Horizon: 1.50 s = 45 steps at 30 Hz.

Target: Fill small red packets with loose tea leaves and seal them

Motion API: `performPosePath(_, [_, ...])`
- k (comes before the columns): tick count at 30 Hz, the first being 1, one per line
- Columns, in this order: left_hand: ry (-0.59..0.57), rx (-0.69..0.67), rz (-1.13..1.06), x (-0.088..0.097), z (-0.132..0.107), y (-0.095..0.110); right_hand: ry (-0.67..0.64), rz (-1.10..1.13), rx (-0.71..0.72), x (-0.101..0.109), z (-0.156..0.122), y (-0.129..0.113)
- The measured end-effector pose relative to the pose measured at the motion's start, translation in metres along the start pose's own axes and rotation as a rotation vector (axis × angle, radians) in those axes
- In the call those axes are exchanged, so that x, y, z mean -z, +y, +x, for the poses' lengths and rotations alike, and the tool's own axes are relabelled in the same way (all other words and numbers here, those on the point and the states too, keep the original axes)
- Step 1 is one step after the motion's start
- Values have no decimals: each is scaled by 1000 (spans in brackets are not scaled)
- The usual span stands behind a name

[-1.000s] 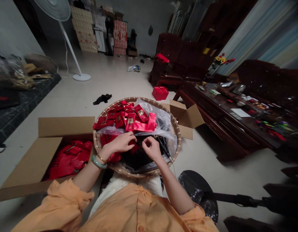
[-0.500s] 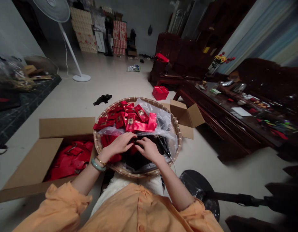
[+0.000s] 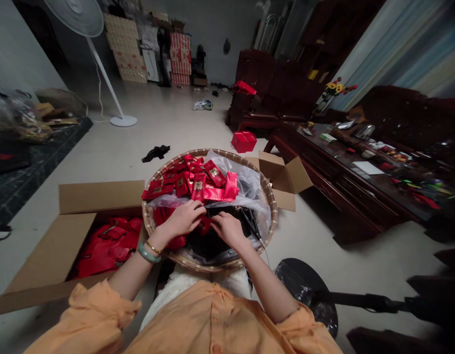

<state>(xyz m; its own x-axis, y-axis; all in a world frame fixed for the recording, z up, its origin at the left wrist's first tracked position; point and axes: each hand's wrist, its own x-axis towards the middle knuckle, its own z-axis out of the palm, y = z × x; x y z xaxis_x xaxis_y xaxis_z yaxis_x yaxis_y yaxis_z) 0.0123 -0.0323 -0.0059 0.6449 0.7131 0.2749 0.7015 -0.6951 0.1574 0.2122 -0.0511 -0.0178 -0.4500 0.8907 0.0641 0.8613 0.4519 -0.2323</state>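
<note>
A round woven basket (image 3: 274,206) rests on my lap. On its far side, small shiny red packets (image 3: 199,187) with gold labels lie in a heap on clear plastic sheeting (image 3: 245,179). My left hand (image 3: 185,217) is over the near half with its fingers curled, and my right hand (image 3: 228,228) faces it with thumb and fingers pinched. Between them is a red packet (image 3: 204,225), partly covered by the fingers, its edges gripped from both sides. Dark material (image 3: 205,246) fills the basket below. A black tool with a white cord (image 3: 251,223) lies right of my right hand.
An open carton (image 3: 50,250) full of red packets (image 3: 105,246) stands at left. Another open carton (image 3: 282,174) and a red box (image 3: 244,141) sit beyond the basket. A black round stand base (image 3: 304,290) is at lower right, a dark wooden table (image 3: 341,172) to the right.
My hands have drawn slightly apart; the fingertips nearly met before. More of the red packet between them now shows. The basket and the heap stay put.
</note>
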Motion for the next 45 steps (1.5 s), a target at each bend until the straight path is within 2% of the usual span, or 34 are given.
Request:
performPosePath(3, [-16,-8,-4,2,0,1,46,69,-3,3,2,2])
performPosePath(8, [-73,-6,-15,0,-2,0,60,152,107,6,2,-1])
performPosePath(14, [-212,29,72,1,-5,-1,-19,20,120,-8,-8,-9])
performPosePath(20, [-295,8,61,6,-4,2,39,-31,145,-9,-13,-18])
performPosePath(23, [-255,3,-1,10,-3,8,106,19,147,-7,-12,-17])
performPosePath(26, [-142,-10,-123,16,-3,12,168,90,108,-4,-10,-12])
performPosePath(31, [86,4,-393,15,-5,-1,221,156,80,-1,-8,-3])
performPosePath(35, [170,53,-430,8,-6,-8,288,136,123,-2,-10,-2])
performPosePath(39, [172,33,-436,11,-6,0,322,79,143,-3,-13,-4])
performPosePath(45, [31,-40,-214,22,-2,9,292,95,112,-5,-12,-5])
